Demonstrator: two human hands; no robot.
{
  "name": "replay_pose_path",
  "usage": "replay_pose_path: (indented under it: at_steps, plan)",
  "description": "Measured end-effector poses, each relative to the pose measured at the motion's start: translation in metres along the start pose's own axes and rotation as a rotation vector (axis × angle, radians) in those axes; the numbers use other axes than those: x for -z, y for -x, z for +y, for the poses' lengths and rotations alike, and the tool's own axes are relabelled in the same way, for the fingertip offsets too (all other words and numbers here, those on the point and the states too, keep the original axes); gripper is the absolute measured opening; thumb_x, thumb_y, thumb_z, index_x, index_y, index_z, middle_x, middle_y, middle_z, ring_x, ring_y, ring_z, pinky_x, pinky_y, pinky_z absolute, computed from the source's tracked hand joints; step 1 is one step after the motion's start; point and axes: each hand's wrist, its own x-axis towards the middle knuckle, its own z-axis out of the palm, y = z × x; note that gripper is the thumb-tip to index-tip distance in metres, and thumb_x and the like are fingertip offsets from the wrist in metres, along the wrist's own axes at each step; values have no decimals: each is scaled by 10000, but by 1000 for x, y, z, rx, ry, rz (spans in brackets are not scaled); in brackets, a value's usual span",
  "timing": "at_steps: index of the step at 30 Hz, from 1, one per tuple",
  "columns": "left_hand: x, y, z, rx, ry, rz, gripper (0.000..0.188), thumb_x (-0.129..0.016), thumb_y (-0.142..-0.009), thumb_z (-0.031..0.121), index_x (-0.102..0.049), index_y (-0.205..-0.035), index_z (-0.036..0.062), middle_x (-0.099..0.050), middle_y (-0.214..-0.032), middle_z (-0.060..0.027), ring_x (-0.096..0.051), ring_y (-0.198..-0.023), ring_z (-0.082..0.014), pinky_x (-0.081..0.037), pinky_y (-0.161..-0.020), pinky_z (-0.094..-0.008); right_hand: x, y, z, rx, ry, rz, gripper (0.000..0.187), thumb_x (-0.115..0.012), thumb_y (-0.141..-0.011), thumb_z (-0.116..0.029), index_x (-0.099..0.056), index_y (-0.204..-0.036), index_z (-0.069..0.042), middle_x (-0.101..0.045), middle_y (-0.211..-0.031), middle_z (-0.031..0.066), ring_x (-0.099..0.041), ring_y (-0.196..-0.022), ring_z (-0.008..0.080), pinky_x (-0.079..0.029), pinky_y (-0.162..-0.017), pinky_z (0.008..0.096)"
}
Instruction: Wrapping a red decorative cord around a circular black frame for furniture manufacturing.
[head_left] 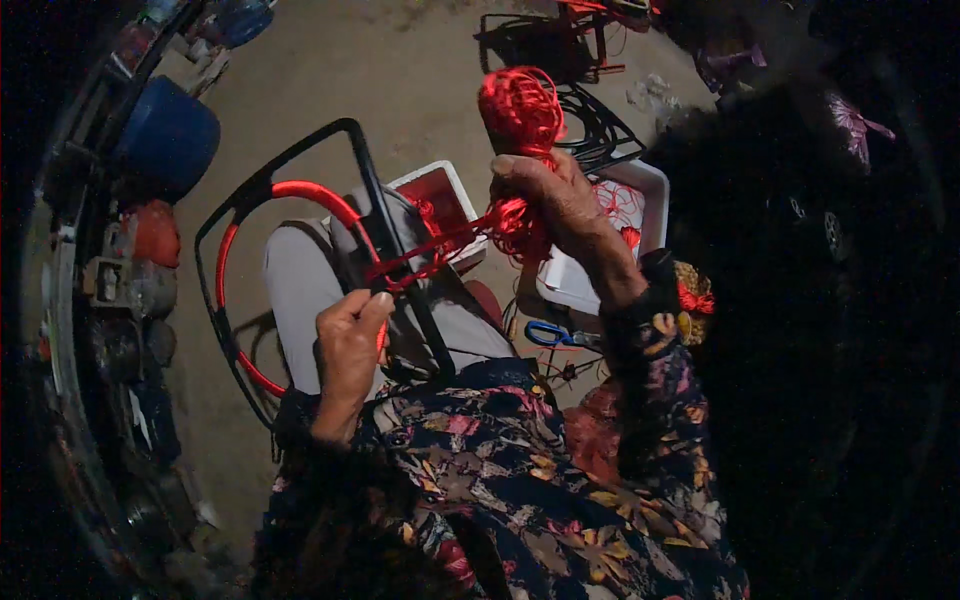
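A black metal frame point(365, 170) with rounded corners stands over my lap, and a ring wrapped in red cord point(300, 188) sits inside it. My left hand point(348, 345) is closed on the near right part of this ring, thumb against forefinger; the frame's right bar passes just beyond. In my raised right hand point(560, 195) is a bundle of red cord point(522, 108), gripped round its narrow middle. Several strands of red cord point(440, 245) stretch from the bundle leftward to the ring beside my left fingertips.
Past my knees stand a white box with a red inside point(455, 185) and a white tub point(655, 205) holding red cord. Blue-handled scissors point(550, 332) lie near my right forearm. A large blue tub point(170, 135) is at left, and black tubing point(590, 120) lies coiled ahead.
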Motion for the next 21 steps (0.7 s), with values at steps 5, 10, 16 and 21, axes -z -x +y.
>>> replay_pose_path:
  at_steps: [5,10,16,21]
  plan:
    - [16,-1,-17,29,82,125,189,-601,-883,185,-600,-757,44,-511,-555,-14,-448,-423,-93,-360,-393,-250,-45,12,-53,169,594,-259,245,-627,-829,-209,-618,-962,-4,-608,-710,32,-564,-610,95,-462,-515,261]
    - [31,-6,-69,-501,-164,311,144,-587,-880,161,-656,-893,35,-573,-685,-9,-512,-582,-83,-406,-491,-240,-89,8,-64,373,384,-317,192,-621,-840,-180,-608,-941,-17,-585,-689,17,-543,-584,99,-449,-522,268]
    - [32,-9,-82,-58,374,186,155,-556,-881,155,-681,-928,75,-623,-754,-12,-549,-650,-115,-442,-615,-269,-113,6,-93,-30,-108,-305,222,-635,-848,-294,-550,-775,-102,-512,-635,-37,-491,-528,88,-396,-481,239]
    - [23,-27,-121,-183,360,214,150,-584,-878,146,-672,-884,25,-645,-794,-3,-551,-704,-68,-443,-631,-260,-88,26,-107,133,54,-82,205,-643,-843,-278,-553,-787,-102,-509,-631,-36,-488,-519,92,-398,-472,247]
